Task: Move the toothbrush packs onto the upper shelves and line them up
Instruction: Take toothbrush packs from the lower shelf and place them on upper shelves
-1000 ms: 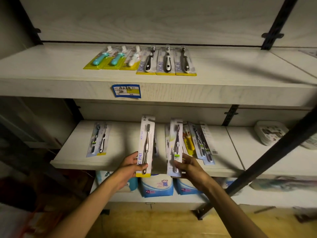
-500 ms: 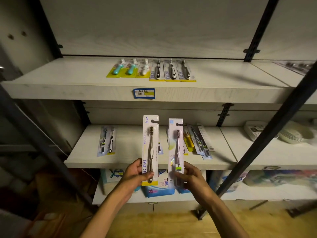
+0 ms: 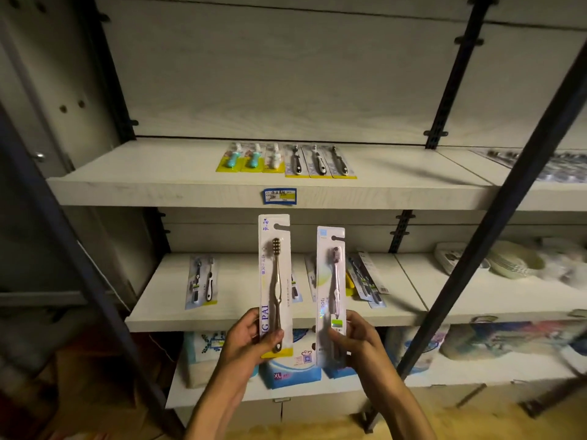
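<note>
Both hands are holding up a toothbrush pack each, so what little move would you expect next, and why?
Probably lifting both packs to the upper shelf and laying them right of the row of six packs. The left hand grips the yellow-based pack, the right hand the pale pack; both stay below that shelf, with bare board beside the row.

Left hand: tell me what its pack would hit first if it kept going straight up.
The left hand grips a gold-bristled toothbrush pack upright. Straight up, its top edge would likely meet the upper shelf's front lip near the blue price label; depth is uncertain.
</note>
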{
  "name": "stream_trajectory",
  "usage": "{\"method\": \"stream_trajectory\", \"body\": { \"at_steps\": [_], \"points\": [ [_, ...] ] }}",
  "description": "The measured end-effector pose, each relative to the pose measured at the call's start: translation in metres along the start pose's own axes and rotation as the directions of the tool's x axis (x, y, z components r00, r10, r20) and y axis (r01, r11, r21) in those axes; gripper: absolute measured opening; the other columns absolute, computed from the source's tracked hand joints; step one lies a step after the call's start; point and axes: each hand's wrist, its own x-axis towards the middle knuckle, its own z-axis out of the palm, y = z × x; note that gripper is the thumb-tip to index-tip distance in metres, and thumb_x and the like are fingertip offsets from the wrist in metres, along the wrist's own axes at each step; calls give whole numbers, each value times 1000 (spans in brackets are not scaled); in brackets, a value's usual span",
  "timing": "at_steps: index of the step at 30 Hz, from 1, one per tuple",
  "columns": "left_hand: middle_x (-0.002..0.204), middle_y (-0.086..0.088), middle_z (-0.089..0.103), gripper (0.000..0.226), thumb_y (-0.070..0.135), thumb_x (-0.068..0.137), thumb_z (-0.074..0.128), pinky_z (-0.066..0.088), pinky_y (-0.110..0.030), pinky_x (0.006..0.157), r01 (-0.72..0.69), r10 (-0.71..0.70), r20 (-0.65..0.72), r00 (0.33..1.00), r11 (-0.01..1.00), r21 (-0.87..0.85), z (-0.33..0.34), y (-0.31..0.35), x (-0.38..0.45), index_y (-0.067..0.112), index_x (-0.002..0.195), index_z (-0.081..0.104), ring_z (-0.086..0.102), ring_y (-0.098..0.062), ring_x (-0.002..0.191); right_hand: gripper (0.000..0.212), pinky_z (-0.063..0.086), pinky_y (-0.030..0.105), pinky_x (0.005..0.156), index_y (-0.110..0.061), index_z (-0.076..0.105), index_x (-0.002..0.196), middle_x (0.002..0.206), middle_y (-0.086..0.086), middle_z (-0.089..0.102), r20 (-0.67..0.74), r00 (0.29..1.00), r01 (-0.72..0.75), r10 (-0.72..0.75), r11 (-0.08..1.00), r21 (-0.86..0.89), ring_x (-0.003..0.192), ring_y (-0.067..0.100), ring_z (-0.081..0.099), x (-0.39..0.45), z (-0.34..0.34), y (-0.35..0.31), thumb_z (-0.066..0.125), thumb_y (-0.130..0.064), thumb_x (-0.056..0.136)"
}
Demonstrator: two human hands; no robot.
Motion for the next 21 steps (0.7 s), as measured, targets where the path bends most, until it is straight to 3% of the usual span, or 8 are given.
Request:
{"method": "stream_trajectory", "body": {
  "at_steps": [4,7,14,18,21],
  "points": [
    [106,-3,76,32,-4,84,68,57,-24,67,-31,32,21,999,999,-10,-1,9,-6,12,112,64,73,-20,96,26,59,36,80,-15,60,120,111,3,74,-37,998,55,-55,998,6,104,21,71,-9,2,-7,58,-4,96],
    [108,-3,76,33,-2,84,69,57,-24,67,-60,60,20,998,998,-3,1,16,-7,11,114,64,73,-19,94,28,58,41,86,-15,59,122,114,5,74,-61,993,97,-97,995,6,107,24,70,-12,2,-14,58,-5,96],
    [107,-5,76,35,-3,82,70,60,-31,77,-142,141,24,990,990,22,14,33,2,11,114,65,72,-24,98,28,59,40,80,-8,58,122,110,14,74,-75,976,204,-202,979,7,105,34,70,0,-2,-47,58,0,95],
    [106,-4,76,37,-4,83,71,59,-29,77,-159,159,5,987,987,35,24,40,11,11,116,63,72,-23,97,27,53,58,88,-10,59,121,107,16,73,-84,961,261,-264,964,-45,106,41,66,15,-9,-66,60,-3,95],
    [106,-3,76,38,-4,82,72,59,-25,75,-176,177,-17,984,983,45,34,45,18,11,116,63,72,-21,98,26,56,49,83,-10,59,119,106,14,74,-88,949,299,-303,952,-63,104,37,69,28,-22,-80,59,-1,95]
  ]
}}
